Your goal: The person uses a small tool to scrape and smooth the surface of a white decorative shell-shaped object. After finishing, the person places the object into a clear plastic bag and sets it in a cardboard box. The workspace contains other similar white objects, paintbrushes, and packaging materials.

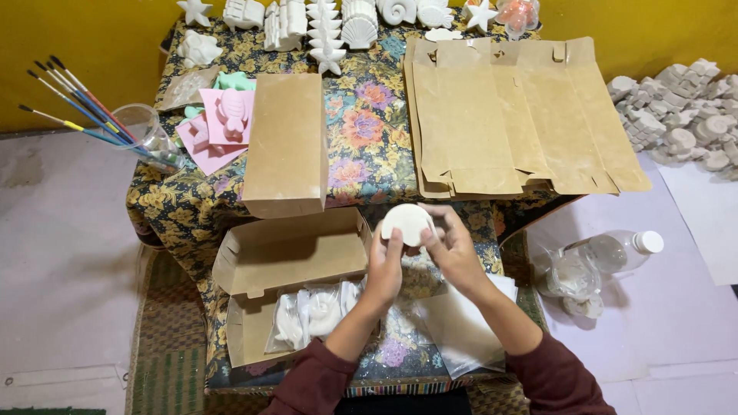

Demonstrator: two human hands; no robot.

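Flat brown cartons (530,115) stacked at surface's far right. Closed brown box (286,142) mid-surface; open box (288,280) with bagged white casts at near left edge. Brushes in clear cup (146,134) at left edge. White plaster figures (330,27) along far edge. Plastic bottle (615,250) on floor.

Even, fairly bright light falls from above, warm on the yellow wall (92,46) at the upper left of the frame. Shadows are soft, darkest beneath the worktop (369,146) at its left edge. No strong glare. Focus holds across the centre; the wide lens bends the frame's corners slightly
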